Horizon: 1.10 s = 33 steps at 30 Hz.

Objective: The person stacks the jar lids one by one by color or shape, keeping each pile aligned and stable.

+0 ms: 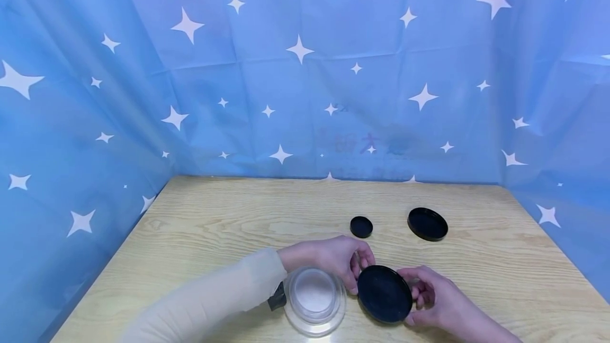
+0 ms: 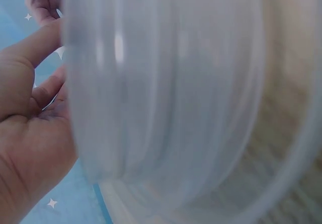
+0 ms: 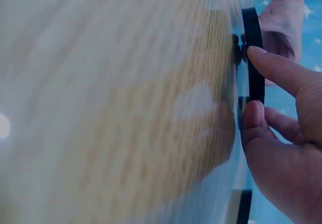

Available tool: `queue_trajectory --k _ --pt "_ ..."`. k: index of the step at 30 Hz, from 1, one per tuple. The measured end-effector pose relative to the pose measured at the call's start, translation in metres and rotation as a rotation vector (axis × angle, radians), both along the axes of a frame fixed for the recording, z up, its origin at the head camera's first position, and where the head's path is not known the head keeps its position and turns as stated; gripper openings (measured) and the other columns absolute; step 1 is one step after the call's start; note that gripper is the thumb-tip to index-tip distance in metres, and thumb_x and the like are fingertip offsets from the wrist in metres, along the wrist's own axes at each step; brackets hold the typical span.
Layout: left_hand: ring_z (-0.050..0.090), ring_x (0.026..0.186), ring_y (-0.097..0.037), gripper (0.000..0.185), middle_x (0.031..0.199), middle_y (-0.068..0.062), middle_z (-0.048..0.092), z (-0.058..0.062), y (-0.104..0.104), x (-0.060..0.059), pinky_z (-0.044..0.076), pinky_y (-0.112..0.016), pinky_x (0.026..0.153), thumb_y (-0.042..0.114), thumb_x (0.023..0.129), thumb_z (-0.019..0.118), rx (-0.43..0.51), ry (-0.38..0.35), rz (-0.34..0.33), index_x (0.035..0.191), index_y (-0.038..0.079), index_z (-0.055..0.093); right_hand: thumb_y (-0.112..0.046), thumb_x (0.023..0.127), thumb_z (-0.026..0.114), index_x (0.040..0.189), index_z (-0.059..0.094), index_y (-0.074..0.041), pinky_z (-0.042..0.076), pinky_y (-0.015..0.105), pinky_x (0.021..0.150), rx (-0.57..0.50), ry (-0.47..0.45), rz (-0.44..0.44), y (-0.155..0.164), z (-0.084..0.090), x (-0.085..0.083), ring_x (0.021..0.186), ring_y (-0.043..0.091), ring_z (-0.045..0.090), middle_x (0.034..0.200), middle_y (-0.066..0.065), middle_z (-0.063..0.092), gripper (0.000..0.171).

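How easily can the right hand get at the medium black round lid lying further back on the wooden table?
Probably yes, but not at once. The table between the right hand and the medium black round lid is bare. However, the fingers are holding the large black round lid together with the left hand.

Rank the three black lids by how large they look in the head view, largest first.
1. Held lid, though it is nearest the camera.
2. Far right lid.
3. Small lid.
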<state>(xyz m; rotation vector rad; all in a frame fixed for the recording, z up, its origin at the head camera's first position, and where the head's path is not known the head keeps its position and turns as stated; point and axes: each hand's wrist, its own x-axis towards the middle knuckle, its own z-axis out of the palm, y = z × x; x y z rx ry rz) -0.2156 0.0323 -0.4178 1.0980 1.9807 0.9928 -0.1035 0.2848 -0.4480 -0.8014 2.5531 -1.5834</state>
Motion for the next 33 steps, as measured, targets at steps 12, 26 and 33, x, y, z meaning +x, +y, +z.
queue_trajectory --k 12,26,33 --pt "0.058 0.073 -0.005 0.055 0.087 0.004 0.058 -0.0018 0.0061 0.0023 0.050 -0.016 0.068 -0.007 0.060 0.084 -0.010 0.034 -0.043 0.108 0.007 0.059 -0.016 0.068 0.084 0.129 0.048 0.004 0.043 0.028 0.056 0.117 -0.248 -0.011 0.0055 0.0084 0.0030 0.072 0.015 0.050 0.096 0.013 0.049 0.074" --pt "0.059 0.073 -0.005 0.057 0.085 0.003 0.060 -0.0004 0.0040 0.0024 0.048 -0.015 0.070 -0.005 0.062 0.084 -0.032 0.044 -0.039 0.111 0.007 0.059 -0.013 0.065 0.085 0.127 0.050 0.007 0.047 0.025 0.056 0.126 -0.075 0.032 0.0058 0.0028 0.0024 0.071 0.014 0.052 0.094 0.009 0.050 0.074" --pt "0.061 0.074 -0.011 0.058 0.093 -0.002 0.058 -0.0004 -0.0028 -0.0035 0.051 -0.021 0.070 -0.007 0.064 0.082 0.037 -0.120 -0.015 0.115 0.005 0.057 -0.016 0.070 0.083 0.134 0.044 0.005 0.046 0.027 0.058 0.085 -0.161 0.050 0.0101 0.0059 0.0025 0.074 0.016 0.052 0.098 0.012 0.051 0.078"
